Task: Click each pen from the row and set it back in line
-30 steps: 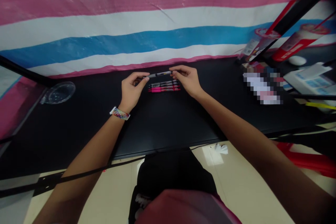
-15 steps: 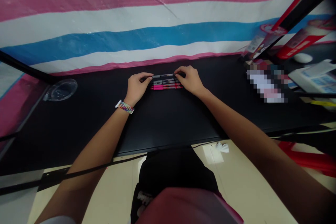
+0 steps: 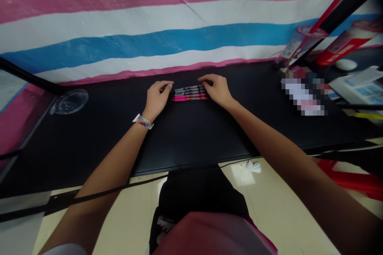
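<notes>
Several pens (image 3: 189, 93) lie side by side in a close stack on the black table (image 3: 191, 135), pointing left to right. The nearest pens are pink and red; the farther ones are grey and black. My left hand (image 3: 157, 97) rests at the left ends of the pens, thumb and index finger a little apart with nothing between them. At the right ends is my right hand (image 3: 218, 89), its index finger stretched out above the thumb, holding nothing. A colourful band (image 3: 143, 121) is round my left wrist.
A clear round plastic lid (image 3: 72, 102) lies at the table's left. On the right stand a clear cup (image 3: 302, 46) and a red and white container (image 3: 344, 48), with a white mouse-like object (image 3: 346, 64) and papers (image 3: 359, 85) close by. A striped sheet (image 3: 167, 42) hangs behind.
Both hands have let go of the farthest pen, which now lies against the others, nearer to me. The fingers have parted slightly from its ends.
</notes>
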Motion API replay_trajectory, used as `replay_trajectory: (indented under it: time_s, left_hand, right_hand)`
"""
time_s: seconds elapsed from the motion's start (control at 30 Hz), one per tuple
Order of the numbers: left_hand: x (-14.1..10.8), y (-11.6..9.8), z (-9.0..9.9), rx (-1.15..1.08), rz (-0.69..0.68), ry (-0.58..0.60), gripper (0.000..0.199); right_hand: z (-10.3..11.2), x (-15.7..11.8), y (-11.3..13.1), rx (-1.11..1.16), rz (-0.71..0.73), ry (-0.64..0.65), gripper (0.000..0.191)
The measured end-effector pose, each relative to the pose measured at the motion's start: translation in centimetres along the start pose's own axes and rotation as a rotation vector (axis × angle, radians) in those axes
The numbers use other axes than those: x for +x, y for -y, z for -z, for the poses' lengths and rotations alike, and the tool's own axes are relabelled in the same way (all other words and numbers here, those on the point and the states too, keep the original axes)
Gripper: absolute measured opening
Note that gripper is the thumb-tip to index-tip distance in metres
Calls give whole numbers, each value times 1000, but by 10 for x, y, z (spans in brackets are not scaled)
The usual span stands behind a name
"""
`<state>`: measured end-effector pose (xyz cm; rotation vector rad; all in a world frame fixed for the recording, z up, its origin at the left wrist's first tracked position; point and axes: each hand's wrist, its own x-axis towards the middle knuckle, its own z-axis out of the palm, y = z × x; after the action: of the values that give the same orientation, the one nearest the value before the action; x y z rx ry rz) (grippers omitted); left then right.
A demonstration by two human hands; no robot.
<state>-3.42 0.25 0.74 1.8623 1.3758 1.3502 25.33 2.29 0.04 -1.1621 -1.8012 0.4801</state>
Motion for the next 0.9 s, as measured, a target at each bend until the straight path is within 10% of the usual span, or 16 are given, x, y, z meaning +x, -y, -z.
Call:
replay_trajectory:
  time_s: [0.17, 0.67, 0.9]
  left_hand:
    - [-11, -5, -16, -471, 179, -99, 41]
    - [-27, -20, -34, -663, 197, -8, 51]
    - [-28, -23, -31, -329, 130, -92, 42]
  right_hand:
    - [-13, 2, -7, 291, -177, -192, 53]
    - [-19, -5, 15, 422, -208, 5, 46]
    - [-8, -27, 51, -5, 225, 138, 21]
